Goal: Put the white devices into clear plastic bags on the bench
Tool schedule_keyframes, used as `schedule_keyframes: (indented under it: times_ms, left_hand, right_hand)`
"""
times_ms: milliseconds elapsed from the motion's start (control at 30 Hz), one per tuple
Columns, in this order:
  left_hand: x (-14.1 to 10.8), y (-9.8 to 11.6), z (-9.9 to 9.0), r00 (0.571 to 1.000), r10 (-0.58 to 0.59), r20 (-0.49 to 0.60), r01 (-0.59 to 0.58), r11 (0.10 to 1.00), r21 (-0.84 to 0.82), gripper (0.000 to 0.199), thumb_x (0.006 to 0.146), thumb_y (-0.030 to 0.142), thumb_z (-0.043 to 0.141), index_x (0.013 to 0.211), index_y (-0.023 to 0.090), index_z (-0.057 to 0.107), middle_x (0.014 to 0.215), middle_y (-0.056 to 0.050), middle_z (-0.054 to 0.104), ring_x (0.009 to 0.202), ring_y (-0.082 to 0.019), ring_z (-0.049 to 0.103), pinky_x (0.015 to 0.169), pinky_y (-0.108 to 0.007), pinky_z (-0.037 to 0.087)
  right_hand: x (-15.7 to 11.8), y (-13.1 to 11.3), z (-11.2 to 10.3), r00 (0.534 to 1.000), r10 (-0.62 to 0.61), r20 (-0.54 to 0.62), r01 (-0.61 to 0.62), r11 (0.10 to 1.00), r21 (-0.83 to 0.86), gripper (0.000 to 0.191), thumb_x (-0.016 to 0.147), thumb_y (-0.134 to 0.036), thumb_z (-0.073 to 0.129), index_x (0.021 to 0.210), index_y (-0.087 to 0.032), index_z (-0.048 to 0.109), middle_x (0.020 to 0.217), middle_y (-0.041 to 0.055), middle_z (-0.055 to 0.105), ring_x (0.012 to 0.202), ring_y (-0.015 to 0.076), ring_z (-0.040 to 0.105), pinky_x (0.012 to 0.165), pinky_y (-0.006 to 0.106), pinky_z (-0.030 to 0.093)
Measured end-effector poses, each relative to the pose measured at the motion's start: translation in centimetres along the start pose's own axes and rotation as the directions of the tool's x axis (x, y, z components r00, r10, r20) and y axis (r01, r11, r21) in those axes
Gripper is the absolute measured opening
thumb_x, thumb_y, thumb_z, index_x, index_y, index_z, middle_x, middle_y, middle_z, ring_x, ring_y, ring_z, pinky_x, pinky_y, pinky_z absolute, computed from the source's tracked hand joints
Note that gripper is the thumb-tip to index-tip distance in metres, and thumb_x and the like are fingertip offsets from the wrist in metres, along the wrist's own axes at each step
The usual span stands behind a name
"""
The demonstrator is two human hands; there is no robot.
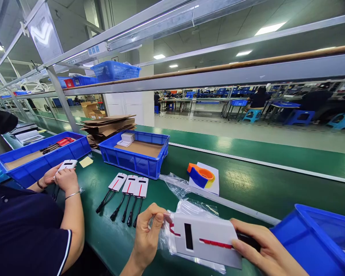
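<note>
My right hand (264,245) grips the right end of a flat white plastic device (215,232) with a black window and a red strip in a slot. A black cable (248,240) runs from that end under my fingers. At the device's left end, my left hand (149,234) is closed in a pinch beside a curled red piece (174,230); what the fingertips hold is too thin to make out. Clear plastic bags (197,209) lie beneath and behind the device. Several similar white devices with black cables (129,186) lie on the green bench further left.
A co-worker's hands (64,178) hold another white device at left. Blue bins (140,166) stand behind and at right (319,237). An orange-and-blue tape dispenser (201,175) rests on white paper. Cardboard sheets (109,126) are stacked behind; a metal shelf (189,78) spans above.
</note>
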State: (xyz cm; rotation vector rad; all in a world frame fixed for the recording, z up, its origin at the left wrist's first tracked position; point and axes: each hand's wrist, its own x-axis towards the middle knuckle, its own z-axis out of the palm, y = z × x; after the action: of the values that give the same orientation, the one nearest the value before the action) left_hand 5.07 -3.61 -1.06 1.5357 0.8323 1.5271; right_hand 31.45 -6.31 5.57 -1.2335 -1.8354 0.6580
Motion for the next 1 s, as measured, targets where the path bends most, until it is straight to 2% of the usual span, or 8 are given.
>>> schedule_keyframes:
  times_ms: [133,233,467,667,767,833,900,1000]
  left_hand:
    - [0.1,-0.1,0.0,0.999,0.035,-0.027,-0.035,0.999,0.000,0.031,0.105,0.038,0.053,0.089,0.021,0.073,0.079,-0.002,0.067,0.074,-0.014,0.060,0.069,-0.024,0.045]
    - [0.2,-0.1,0.1,0.999,0.030,-0.034,-0.030,1.000,0.004,0.030,0.104,0.038,0.053,0.090,0.021,0.073,0.080,-0.002,0.068,0.074,-0.015,0.060,0.069,-0.024,0.045]
    - [0.1,0.6,0.4,0.998,-0.044,-0.045,0.047,0.997,0.068,0.036,0.103,0.043,0.052,0.088,0.018,0.074,0.078,-0.004,0.069,0.070,-0.016,0.060,0.065,-0.025,0.045]
    - [0.1,0.6,0.5,0.998,-0.051,-0.021,0.053,0.993,0.110,0.035,0.104,0.042,0.052,0.089,0.019,0.073,0.079,-0.004,0.068,0.071,-0.016,0.060,0.067,-0.025,0.046]
    - [0.1,0.8,0.5,0.998,-0.061,-0.010,0.062,0.988,0.142,0.026,0.104,0.038,0.053,0.102,0.021,0.072,0.086,-0.004,0.070,0.075,-0.017,0.062,0.069,-0.025,0.049]
    - [0.2,1.1,0.3,1.000,-0.014,0.018,0.011,0.982,0.187,0.022,0.104,0.034,0.053,0.111,0.023,0.071,0.095,-0.006,0.072,0.083,-0.018,0.065,0.074,-0.027,0.051]
    - [0.5,1.6,-0.2,0.991,0.090,0.103,-0.114,0.961,0.254,0.024,0.105,0.030,0.050,0.116,0.025,0.070,0.103,-0.008,0.073,0.093,-0.021,0.066,0.081,-0.030,0.053]
    - [1.2,2.5,-1.4,0.922,0.250,0.297,-0.350,0.866,0.357,0.033,0.101,0.043,0.058,0.129,0.028,0.066,0.116,-0.010,0.073,0.109,-0.027,0.064,0.094,-0.038,0.052]
  right_hand:
    - [-0.1,-0.3,0.4,0.998,0.036,-0.045,-0.033,0.997,0.063,0.059,0.088,-0.077,0.055,0.074,-0.026,0.081,0.067,0.0033,0.075,0.057,0.0213,0.066,0.053,0.026,0.055]
    - [0.0,-0.2,0.3,1.000,0.014,-0.016,-0.014,1.000,0.023,0.057,0.089,-0.075,0.056,0.071,-0.026,0.079,0.064,0.0024,0.073,0.055,0.0211,0.065,0.052,0.026,0.054]
    - [0.3,0.1,-0.3,0.979,-0.181,0.096,0.194,0.970,-0.149,0.031,0.094,-0.039,0.057,0.071,-0.026,0.072,0.060,-0.0019,0.069,0.048,0.0179,0.063,0.046,0.023,0.050]
    - [0.1,0.1,-0.3,0.978,-0.185,0.096,0.197,0.971,-0.135,0.031,0.094,-0.044,0.062,0.073,-0.025,0.073,0.065,0.0002,0.074,0.052,0.0189,0.068,0.048,0.022,0.053]
    - [0.1,0.1,-0.2,0.981,-0.159,0.114,0.175,0.974,-0.145,0.031,0.094,-0.044,0.061,0.073,-0.025,0.073,0.063,-0.0001,0.072,0.052,0.0187,0.066,0.049,0.023,0.052]
    - [0.0,-0.1,-0.2,0.986,-0.132,0.101,0.144,0.983,-0.116,0.034,0.094,-0.047,0.059,0.072,-0.025,0.074,0.061,-0.0001,0.070,0.051,0.0190,0.064,0.048,0.024,0.052]
    - [0.0,-0.2,-0.2,0.993,-0.095,0.068,0.098,0.994,-0.055,0.039,0.095,-0.053,0.057,0.074,-0.026,0.076,0.063,0.0009,0.071,0.053,0.0202,0.064,0.049,0.025,0.052]
    - [0.0,-0.2,-0.2,0.998,-0.054,0.029,0.052,0.998,0.045,0.046,0.094,-0.064,0.056,0.084,-0.027,0.081,0.074,0.0040,0.076,0.060,0.0224,0.067,0.054,0.027,0.055]
